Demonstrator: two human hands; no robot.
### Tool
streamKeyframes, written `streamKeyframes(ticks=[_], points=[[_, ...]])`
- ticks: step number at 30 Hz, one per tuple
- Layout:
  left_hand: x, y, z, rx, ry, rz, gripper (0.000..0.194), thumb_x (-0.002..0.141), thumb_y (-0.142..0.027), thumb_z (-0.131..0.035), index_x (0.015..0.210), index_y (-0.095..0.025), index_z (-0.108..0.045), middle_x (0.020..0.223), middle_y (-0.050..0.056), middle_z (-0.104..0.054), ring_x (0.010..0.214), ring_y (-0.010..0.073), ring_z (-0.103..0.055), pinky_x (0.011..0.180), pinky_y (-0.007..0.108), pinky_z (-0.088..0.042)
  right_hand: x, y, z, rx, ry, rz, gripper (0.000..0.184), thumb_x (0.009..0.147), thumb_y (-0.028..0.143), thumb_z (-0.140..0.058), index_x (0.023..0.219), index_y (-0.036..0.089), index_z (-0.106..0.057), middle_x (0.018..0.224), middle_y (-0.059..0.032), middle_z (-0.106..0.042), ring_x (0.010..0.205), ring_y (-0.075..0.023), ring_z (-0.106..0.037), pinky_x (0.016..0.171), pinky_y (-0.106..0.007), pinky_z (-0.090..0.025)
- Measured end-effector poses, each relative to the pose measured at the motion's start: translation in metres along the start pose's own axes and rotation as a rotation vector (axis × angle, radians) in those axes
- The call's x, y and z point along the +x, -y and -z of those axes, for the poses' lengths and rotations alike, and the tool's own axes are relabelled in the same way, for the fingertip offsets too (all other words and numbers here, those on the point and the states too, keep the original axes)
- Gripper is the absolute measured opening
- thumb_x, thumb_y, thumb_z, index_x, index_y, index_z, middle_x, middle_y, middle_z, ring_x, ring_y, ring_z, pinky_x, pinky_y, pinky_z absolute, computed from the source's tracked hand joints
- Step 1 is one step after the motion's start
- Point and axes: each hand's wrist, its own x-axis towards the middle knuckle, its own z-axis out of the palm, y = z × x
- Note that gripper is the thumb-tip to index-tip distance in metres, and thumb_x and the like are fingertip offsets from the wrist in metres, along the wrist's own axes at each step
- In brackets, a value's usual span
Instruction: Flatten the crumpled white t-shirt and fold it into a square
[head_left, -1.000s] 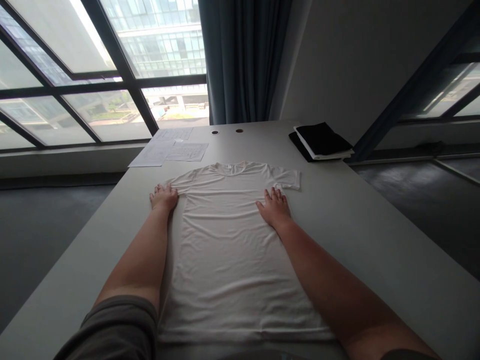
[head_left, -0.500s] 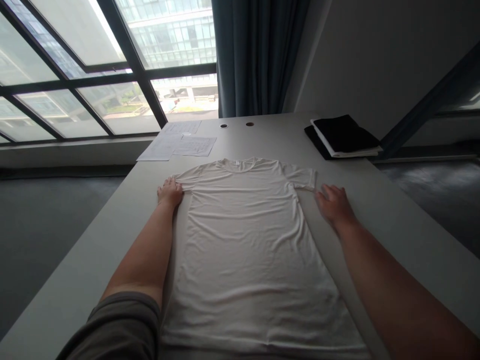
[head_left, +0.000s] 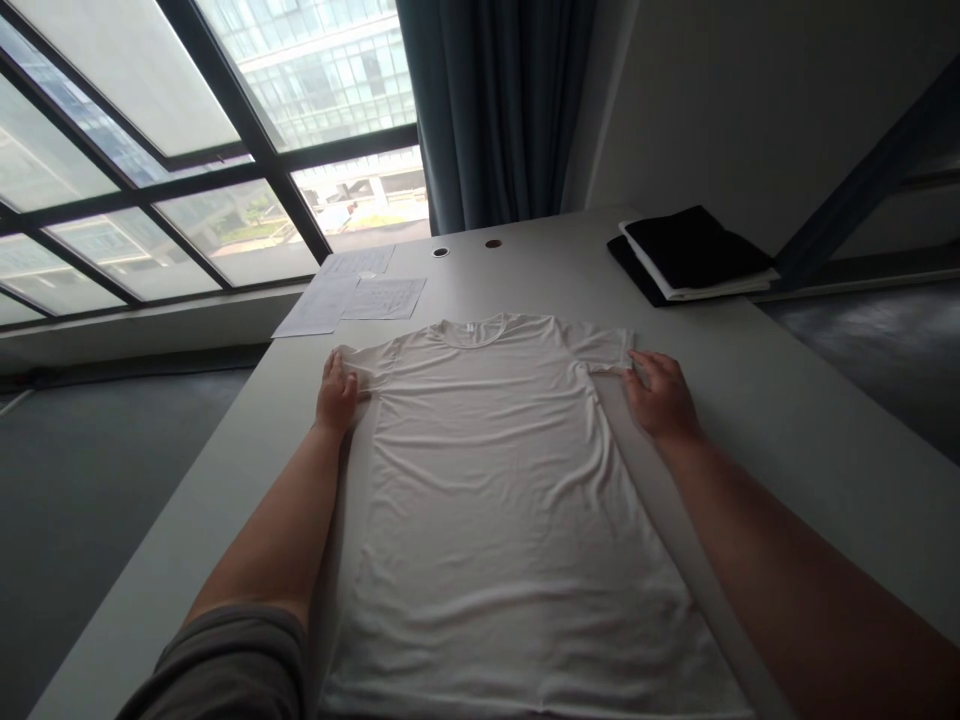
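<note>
White T-shirt (head_left: pixel 487 480) lies spread on the table (head_left: pixel 795 450), one hand at each sleeve

The white T-shirt lies flat on the pale table, with its collar toward the far end and its body reaching to the near edge of the view. Many soft wrinkles go across the chest and the lower part; some folds run down from the right armpit.

The left hand (head_left: pixel 337 392) is at the end of the left sleeve and covers a part of it. Its thumb is a little apart from the fingers. The right hand (head_left: pixel 661 395) has its fingertips at the right cuff, with a narrow space to the thumb. For both hands, I cannot tell if cloth is pinched.

Farther away, beyond the left sleeve, are papers (head_left: pixel 382 298). A black and white stack (head_left: pixel 697 250) lies beyond the right sleeve, apart from it. Two round holes (head_left: pixel 440 253) are near the far edge, before a dark curtain (head_left: pixel 495 110).
</note>
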Motion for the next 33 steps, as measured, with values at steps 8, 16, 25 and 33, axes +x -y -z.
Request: streamKeyframes(ticks=[8,16,25,33], points=[[0.009,-0.087,0.006,0.138,0.086,-0.247,0.070,0.101,-0.036,-0.042,0.163,-0.010,-0.027,0.171,0.020,-0.024,0.156,0.0310,-0.032,0.125,0.046,-0.040,0.003,-0.006,-0.003,-0.016,-0.015,-0.029,0.047,0.093,0.041,-0.053,0.127,0.015,-0.072,0.123,-0.0192,-0.065,0.121,-0.0331,-0.058,0.112,-0.051,-0.046],[0.000,-0.170,-0.012,0.349,0.362,-0.356,0.070,0.101,-0.037,-0.049,0.165,-0.015,-0.029,0.174,0.017,-0.016,0.155,0.0334,-0.035,0.118,0.044,-0.046,0.001,-0.006,-0.006,-0.020,-0.025,-0.012,0.045,0.093,0.039,-0.053,0.124,0.016,-0.074,0.121,-0.0184,-0.065,0.119,-0.0322,-0.059,0.110,-0.050,-0.047],[-0.008,-0.162,-0.047,0.414,0.546,-0.039,0.069,0.106,-0.052,-0.032,0.164,-0.015,-0.033,0.172,0.017,-0.026,0.158,0.0308,-0.029,0.127,0.045,-0.029,-0.001,-0.011,-0.010,-0.038,0.023,0.005,0.039,0.094,0.039,-0.053,0.118,0.018,-0.077,0.120,-0.0174,-0.066,0.119,-0.0317,-0.059,0.109,-0.050,-0.048],[0.029,-0.154,-0.065,0.458,0.522,0.174,0.078,0.103,-0.061,-0.024,0.161,-0.012,-0.038,0.171,0.020,-0.025,0.159,0.0354,-0.023,0.124,0.057,-0.028,-0.002,-0.005,-0.005,-0.040,0.066,-0.006,0.038,0.093,0.040,-0.054,0.114,0.018,-0.077,0.121,-0.0179,-0.067,0.121,-0.0321,-0.059,0.111,-0.050,-0.046]])
